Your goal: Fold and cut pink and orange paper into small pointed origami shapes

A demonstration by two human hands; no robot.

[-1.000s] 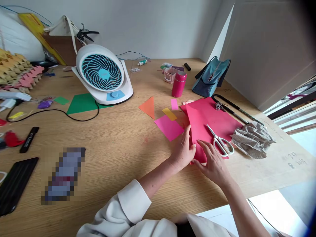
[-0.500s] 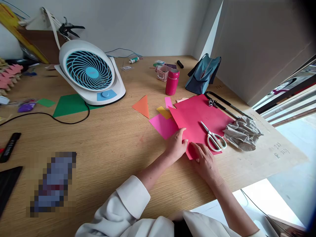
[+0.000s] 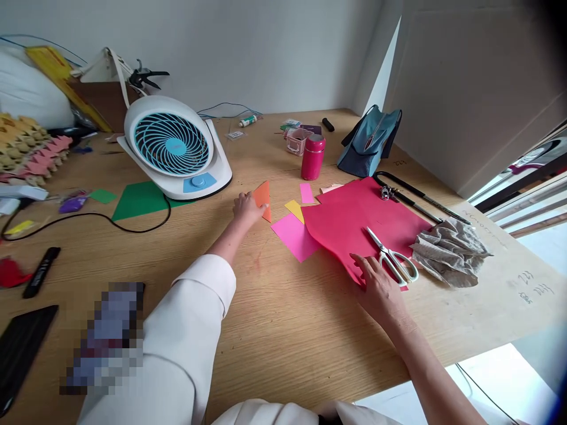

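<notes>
My left hand [image 3: 248, 209] is at the orange paper triangle [image 3: 263, 196], its thumb and fingers closed around the left part of the sheet. Fingers spread, my right hand [image 3: 378, 284] rests on the near edge of the red paper [image 3: 349, 218], which bulges up slightly there. White-handled scissors [image 3: 390, 254] lie on the red paper, just beyond my right fingers. A pink sheet [image 3: 296, 236], a yellow piece [image 3: 295, 210] and a small pink strip [image 3: 306, 193] lie between the triangle and the red paper.
A fan [image 3: 177, 147] stands at the back left on green paper [image 3: 137, 202]. Behind the papers are a pink bottle [image 3: 313, 157] and a blue bag [image 3: 370, 141]. Crumpled grey cloth [image 3: 452, 251] lies right, a black marker [image 3: 41, 273] and a blurred flat object [image 3: 106, 330] left.
My left hand has left the red paper and moved left to the orange triangle. My right hand remains at the red paper's near edge. The view has shifted slightly.
</notes>
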